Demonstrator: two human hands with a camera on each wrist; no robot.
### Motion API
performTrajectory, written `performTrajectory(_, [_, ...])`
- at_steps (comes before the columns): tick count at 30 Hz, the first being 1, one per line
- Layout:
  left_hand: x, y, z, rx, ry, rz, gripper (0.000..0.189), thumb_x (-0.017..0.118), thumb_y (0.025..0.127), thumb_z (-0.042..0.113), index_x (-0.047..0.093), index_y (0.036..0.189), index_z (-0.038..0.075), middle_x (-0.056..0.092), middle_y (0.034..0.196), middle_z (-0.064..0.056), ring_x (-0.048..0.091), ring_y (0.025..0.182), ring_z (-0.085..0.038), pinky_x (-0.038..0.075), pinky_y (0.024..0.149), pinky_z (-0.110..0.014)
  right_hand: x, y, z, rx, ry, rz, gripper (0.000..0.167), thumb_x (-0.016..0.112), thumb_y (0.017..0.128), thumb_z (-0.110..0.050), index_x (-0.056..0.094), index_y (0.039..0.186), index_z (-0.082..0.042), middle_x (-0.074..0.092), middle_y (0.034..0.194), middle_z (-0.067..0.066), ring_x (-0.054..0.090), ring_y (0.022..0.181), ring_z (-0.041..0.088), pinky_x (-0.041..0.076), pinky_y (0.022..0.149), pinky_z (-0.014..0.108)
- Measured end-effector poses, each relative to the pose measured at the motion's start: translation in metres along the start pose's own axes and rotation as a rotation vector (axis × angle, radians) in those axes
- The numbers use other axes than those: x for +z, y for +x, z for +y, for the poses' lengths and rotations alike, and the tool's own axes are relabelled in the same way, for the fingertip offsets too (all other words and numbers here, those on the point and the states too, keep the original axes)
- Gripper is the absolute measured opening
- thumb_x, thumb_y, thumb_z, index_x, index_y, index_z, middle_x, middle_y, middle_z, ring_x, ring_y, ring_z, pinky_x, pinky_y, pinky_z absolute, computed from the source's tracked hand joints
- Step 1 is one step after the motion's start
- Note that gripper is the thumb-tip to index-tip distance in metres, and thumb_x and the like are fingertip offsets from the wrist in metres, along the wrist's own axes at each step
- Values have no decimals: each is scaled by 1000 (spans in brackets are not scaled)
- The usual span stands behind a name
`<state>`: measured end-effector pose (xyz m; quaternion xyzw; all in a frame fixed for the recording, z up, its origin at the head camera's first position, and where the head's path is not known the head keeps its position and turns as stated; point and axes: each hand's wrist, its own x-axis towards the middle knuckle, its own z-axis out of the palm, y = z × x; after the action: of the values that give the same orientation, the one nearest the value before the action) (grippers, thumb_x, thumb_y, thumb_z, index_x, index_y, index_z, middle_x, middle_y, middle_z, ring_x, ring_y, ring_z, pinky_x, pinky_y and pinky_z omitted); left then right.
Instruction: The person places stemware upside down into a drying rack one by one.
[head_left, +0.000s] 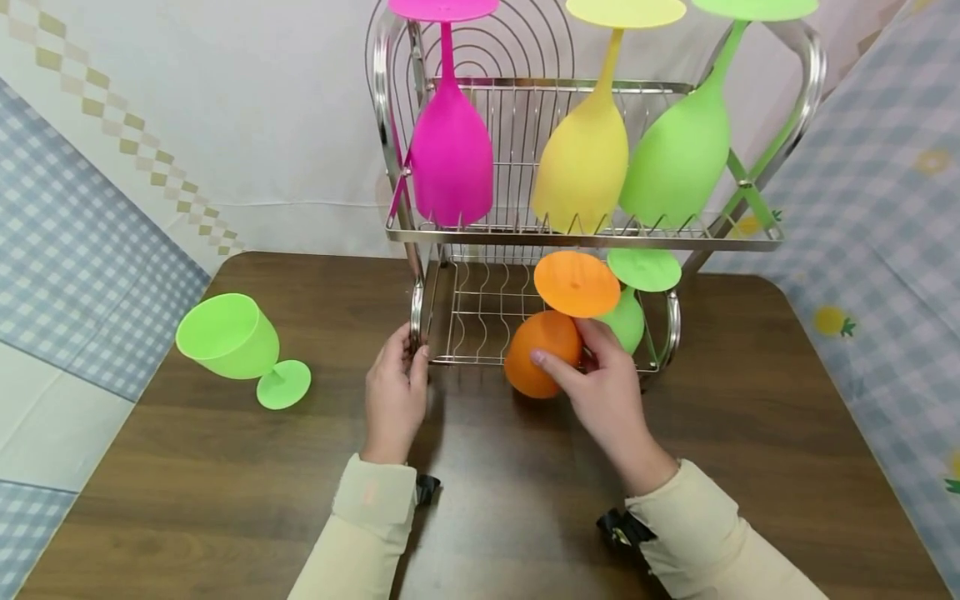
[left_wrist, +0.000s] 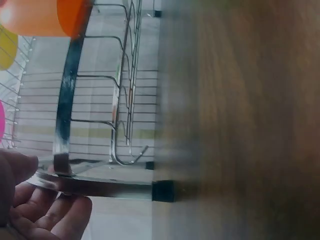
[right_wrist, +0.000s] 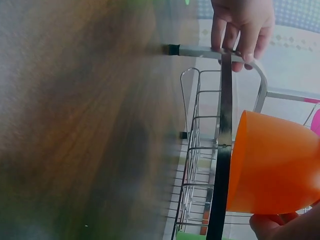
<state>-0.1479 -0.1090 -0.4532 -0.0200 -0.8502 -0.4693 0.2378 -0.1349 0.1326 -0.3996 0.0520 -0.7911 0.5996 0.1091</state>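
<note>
The right hand (head_left: 611, 400) holds an upside-down orange plastic goblet (head_left: 528, 371) by its bowl, with the thumb on the near side. That goblet is at the front edge of the lower tier of a two-tier metal dish rack (head_left: 525, 239). In the right wrist view its rim faces the rack's front rail (right_wrist: 226, 100); whether they touch I cannot tell. At the rack's left side, the left hand (head_left: 393, 396) grips the metal side frame (left_wrist: 110, 187), thumb and fingers around it. A green goblet (head_left: 626, 321) stands inverted on the lower tier, partly hidden behind the orange one.
Inverted on the upper tier are a magenta goblet (head_left: 452, 158), a yellow goblet (head_left: 583, 158) and a green goblet (head_left: 678, 154). Another green goblet (head_left: 232, 337) is on the wooden table (head_left: 510, 517) to the left. Checked cloth (head_left: 885, 208) hangs at the right.
</note>
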Motion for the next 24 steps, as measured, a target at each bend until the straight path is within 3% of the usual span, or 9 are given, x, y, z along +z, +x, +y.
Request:
performTrajectory(7, [0,5,-5,-1,29,31,18,63,99,8,65,113,-3,70,104,-17,70,93,-31,60,83,-41,7,16,1,17,-51,-10,64,83,86,-21,56,144,-18,55,128,12,56,117,25,54,99,44])
performTrajectory(24, [3,3,-6,13,33,34,18,63,99,10,66,112,-2,67,99,-16,68,87,-29,59,76,-42,17,43,15,39,-109,41,66,81,88,-20,52,146,-6,53,133,18,55,119,32,52,101,49])
